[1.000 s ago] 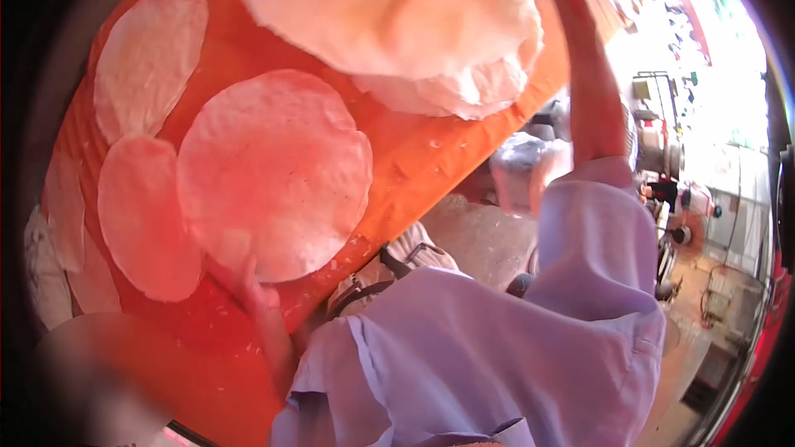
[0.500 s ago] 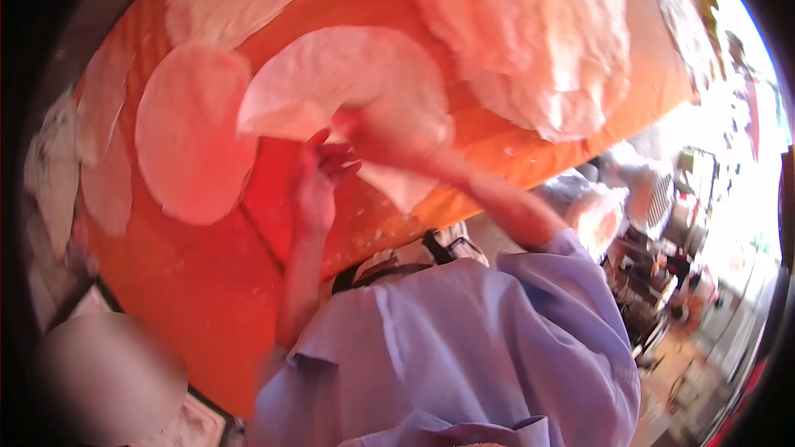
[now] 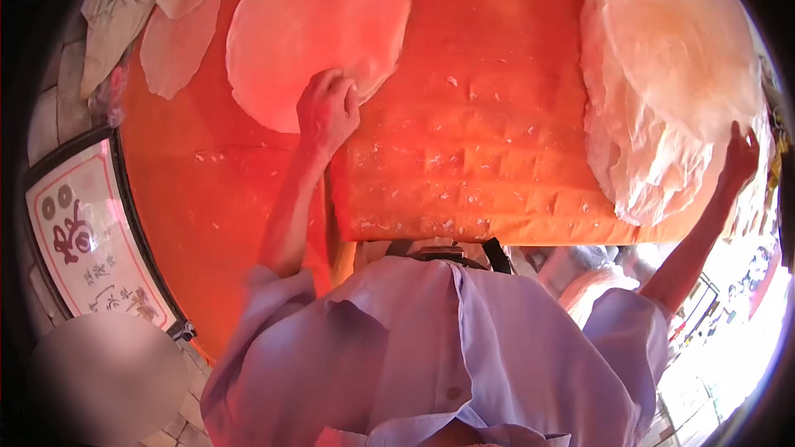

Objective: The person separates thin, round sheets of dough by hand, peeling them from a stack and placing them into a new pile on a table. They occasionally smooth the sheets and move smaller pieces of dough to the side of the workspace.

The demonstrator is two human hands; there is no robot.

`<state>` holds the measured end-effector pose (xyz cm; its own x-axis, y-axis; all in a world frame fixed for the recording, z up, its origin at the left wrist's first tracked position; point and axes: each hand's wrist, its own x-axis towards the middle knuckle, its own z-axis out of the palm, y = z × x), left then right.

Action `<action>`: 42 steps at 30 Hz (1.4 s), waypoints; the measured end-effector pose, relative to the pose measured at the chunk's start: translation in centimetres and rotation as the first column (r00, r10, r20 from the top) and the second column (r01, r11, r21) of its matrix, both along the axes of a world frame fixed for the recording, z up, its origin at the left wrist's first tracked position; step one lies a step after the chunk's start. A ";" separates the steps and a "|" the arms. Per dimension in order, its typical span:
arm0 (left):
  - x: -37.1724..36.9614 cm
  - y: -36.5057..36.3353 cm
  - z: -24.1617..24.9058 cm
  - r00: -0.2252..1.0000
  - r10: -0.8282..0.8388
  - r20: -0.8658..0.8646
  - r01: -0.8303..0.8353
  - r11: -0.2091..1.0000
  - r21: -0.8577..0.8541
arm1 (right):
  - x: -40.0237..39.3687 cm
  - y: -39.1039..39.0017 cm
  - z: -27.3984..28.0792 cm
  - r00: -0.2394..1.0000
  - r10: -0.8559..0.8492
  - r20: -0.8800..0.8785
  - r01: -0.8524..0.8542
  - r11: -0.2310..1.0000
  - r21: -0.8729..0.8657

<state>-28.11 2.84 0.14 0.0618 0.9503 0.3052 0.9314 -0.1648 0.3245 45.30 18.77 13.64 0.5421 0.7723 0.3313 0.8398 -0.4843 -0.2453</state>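
Observation:
A thin, pale round sheet, like a large dough sheet, lies on the orange cloth at upper left. My left hand rests at its lower edge with fingers curled in and thumb pressed to them; what is between them is hidden. Far to the right, a pile of wrinkled sheets sits near the table's edge. Over its top spreads another round sheet. My right hand is at this sheet's lower right edge, its fingertips on the rim.
More thin sheets lie at the upper left beside a crumpled cloth. White flakes dot the orange cloth. A framed board with writing stands at lower left. Plastic bags are below the table's front edge.
My hands, close together before, are now wide apart. The right has swung out to the pile, where a smooth round sheet now lies on top. My view has turned, and the folded middle sheet is gone.

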 end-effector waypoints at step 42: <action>4.2 -6.5 0.0 -0.526 0.247 0.814 0.181 0.968 -0.176 | -52.4 -16.3 -6.7 0.008 0.871 -0.491 -0.951 0.158 0.265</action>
